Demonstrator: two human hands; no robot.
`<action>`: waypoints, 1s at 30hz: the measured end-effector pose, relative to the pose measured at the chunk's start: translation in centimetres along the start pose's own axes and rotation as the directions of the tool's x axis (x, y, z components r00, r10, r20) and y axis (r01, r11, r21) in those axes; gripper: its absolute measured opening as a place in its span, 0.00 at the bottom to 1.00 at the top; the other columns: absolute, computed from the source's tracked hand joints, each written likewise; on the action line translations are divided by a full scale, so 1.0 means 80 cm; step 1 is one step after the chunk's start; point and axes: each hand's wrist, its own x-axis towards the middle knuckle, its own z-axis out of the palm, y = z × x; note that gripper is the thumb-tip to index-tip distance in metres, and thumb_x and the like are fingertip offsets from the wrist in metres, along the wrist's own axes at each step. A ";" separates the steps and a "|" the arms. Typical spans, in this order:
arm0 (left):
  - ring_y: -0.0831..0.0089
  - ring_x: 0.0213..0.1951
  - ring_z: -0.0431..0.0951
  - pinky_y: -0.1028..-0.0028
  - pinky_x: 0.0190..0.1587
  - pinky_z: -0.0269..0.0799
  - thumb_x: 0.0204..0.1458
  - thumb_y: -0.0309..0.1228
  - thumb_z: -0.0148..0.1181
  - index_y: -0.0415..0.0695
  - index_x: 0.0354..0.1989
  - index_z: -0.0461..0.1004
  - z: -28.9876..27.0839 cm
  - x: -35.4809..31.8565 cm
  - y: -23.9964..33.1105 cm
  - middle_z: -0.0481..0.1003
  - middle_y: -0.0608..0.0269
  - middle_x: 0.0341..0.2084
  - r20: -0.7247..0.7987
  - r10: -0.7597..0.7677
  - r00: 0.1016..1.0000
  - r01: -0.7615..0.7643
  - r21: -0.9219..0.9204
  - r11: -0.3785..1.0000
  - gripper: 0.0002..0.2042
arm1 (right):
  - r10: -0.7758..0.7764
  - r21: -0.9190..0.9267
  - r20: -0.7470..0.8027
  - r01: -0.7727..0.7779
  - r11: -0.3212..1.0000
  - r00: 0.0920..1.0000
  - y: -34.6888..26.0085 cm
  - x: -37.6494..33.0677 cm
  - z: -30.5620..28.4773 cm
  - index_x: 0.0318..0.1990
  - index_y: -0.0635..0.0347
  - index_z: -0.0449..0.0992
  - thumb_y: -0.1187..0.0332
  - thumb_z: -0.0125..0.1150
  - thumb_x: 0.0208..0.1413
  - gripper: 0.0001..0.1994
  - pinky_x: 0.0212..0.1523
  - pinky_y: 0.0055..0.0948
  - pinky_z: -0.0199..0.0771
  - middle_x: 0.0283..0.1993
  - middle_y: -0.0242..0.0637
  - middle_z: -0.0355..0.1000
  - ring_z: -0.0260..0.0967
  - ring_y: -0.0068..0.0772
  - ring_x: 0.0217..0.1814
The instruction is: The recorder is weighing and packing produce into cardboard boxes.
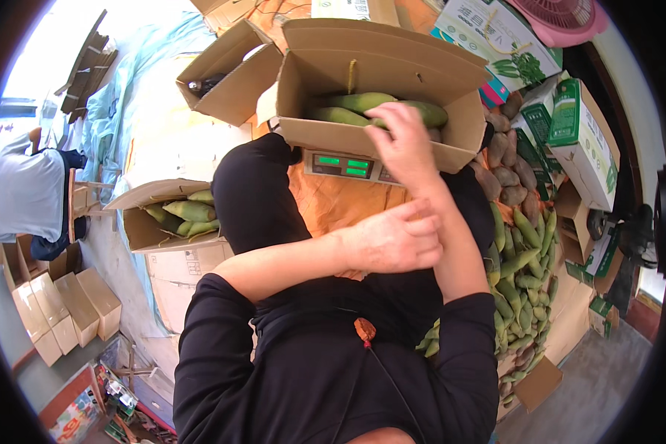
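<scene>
Crinkled orange sheeting spread under the right hand

Green-husked corn ears lay in an open brown cardboard box beneath its loosely curled fingers, grip unclear; behind it, the half-curled, empty left hand lay across the right forearm.

green corn, brown box, pink fan

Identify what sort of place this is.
Probably a small produce-packing area: there's an open cardboard box holding green produce, a scale, and a loose heap of produce on the right.
</scene>
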 end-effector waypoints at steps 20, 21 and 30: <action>0.57 0.52 0.72 0.59 0.56 0.62 0.48 0.46 0.61 0.40 0.51 0.71 -0.114 -0.392 0.051 0.74 0.48 0.46 -0.172 -0.966 -0.193 0.960 0.170 -0.222 0.26 | 0.788 0.100 -0.075 -0.781 0.616 0.612 0.201 -0.052 -0.117 0.56 0.63 0.68 0.70 0.59 0.55 0.20 0.53 0.31 0.65 0.51 0.41 0.70 0.67 0.32 0.53; 0.56 0.50 0.73 0.59 0.53 0.64 0.48 0.45 0.61 0.39 0.50 0.71 -0.100 -0.376 0.041 0.75 0.47 0.44 -0.115 -0.953 -0.279 0.955 0.071 -0.288 0.25 | 0.786 0.098 -0.074 -0.780 0.619 0.614 0.199 -0.052 -0.116 0.56 0.63 0.68 0.70 0.59 0.55 0.20 0.53 0.31 0.65 0.51 0.41 0.70 0.67 0.32 0.53; 0.48 0.37 0.76 0.56 0.42 0.71 0.48 0.44 0.56 0.37 0.28 0.78 -0.073 -0.393 0.025 0.76 0.41 0.28 -0.029 -0.909 -0.416 0.876 0.255 -0.409 0.19 | 0.757 -0.003 -0.130 -0.764 0.645 0.640 0.187 -0.050 -0.102 0.56 0.62 0.67 0.71 0.56 0.56 0.19 0.52 0.32 0.65 0.50 0.41 0.71 0.68 0.34 0.52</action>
